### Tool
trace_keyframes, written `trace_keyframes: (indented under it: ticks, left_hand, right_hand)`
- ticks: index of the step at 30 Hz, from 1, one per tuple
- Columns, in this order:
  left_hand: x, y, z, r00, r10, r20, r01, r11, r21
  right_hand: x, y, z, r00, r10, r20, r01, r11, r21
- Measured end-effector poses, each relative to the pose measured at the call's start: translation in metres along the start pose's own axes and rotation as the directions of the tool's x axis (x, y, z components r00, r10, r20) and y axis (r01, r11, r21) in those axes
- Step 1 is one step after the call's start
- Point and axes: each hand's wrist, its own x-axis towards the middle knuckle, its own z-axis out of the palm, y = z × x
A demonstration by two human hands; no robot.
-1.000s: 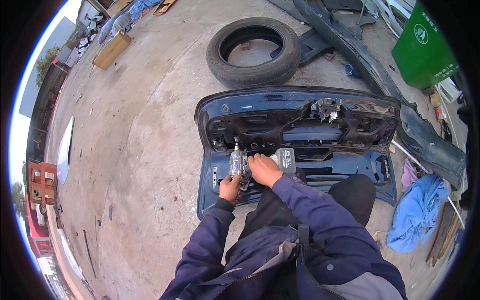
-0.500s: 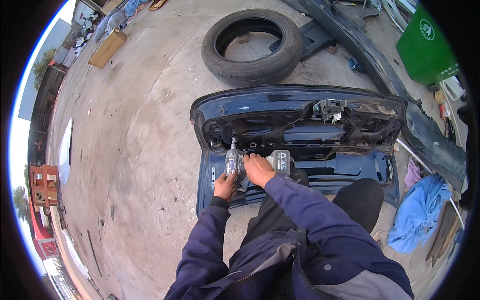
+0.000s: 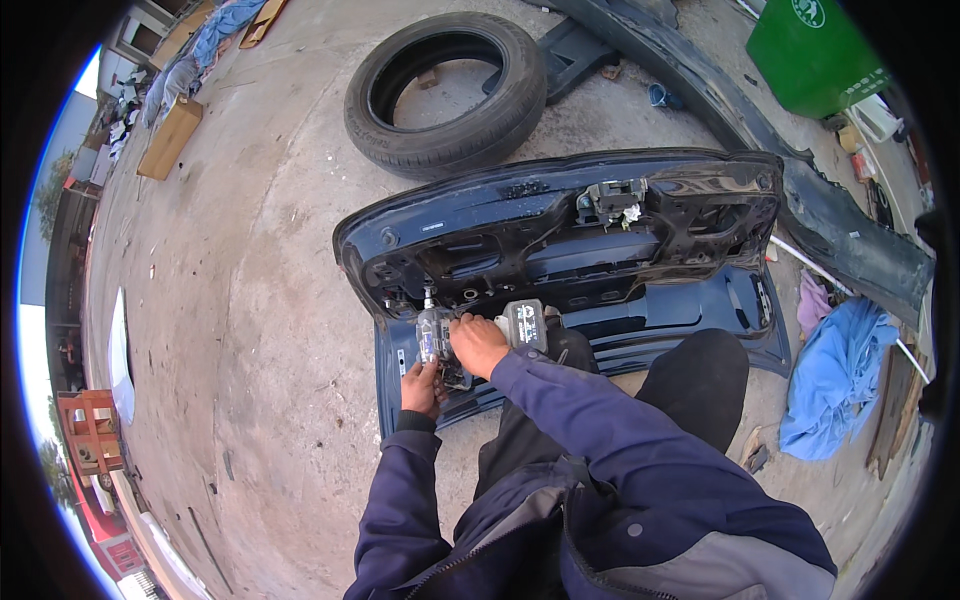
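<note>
A dark blue car trunk lid (image 3: 640, 240) lies on the ground before me, its inner side facing up. Over its left part I hold a cordless impact wrench (image 3: 430, 332) with a socket on its nose and a pale battery block (image 3: 526, 325) at the grip's end. My right hand (image 3: 478, 345) is closed around the grip. My left hand (image 3: 422, 388) is closed on the rear of the tool's body. The socket tip points at the lid's left inner frame; whether it sits on a bolt I cannot tell. A latch mechanism (image 3: 612, 205) is fixed near the lid's far edge.
Just beyond the lid lies a tire (image 3: 450, 165). Long dark bumper pieces (image 3: 850, 225) stretch along the right, near a green bin (image 3: 815, 60). Blue cloth (image 3: 838, 375) is heaped at the right beside wooden strips. A cardboard box (image 3: 170, 138) stands far left.
The view has shifted and turned, so the lid, tire and tool appear farther left. Both hands keep the same hold on the impact wrench, over the same part of the lid.
</note>
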Motion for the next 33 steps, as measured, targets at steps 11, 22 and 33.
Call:
trace_keyframes:
  ticks: [11, 22, 33]
  left_hand:
    - [0.008, 0.012, -0.008, 0.999, -0.030, 0.045, 0.028, 0.998, 0.058]
    - [0.004, 0.014, -0.017, 0.997, -0.030, 0.071, 0.025, 0.997, 0.079]
    - [0.041, 0.057, -0.033, 0.973, 0.175, -0.152, -0.158, 0.980, 0.121]
  right_hand:
    - [0.008, -0.002, 0.005, 1.000, -0.004, 0.006, 0.005, 0.997, -0.072]
    - [0.000, -0.003, 0.008, 0.995, -0.022, -0.102, 0.013, 0.996, -0.088]
    - [-0.010, -0.003, -0.005, 0.996, -0.063, -0.061, 0.061, 0.998, -0.034]
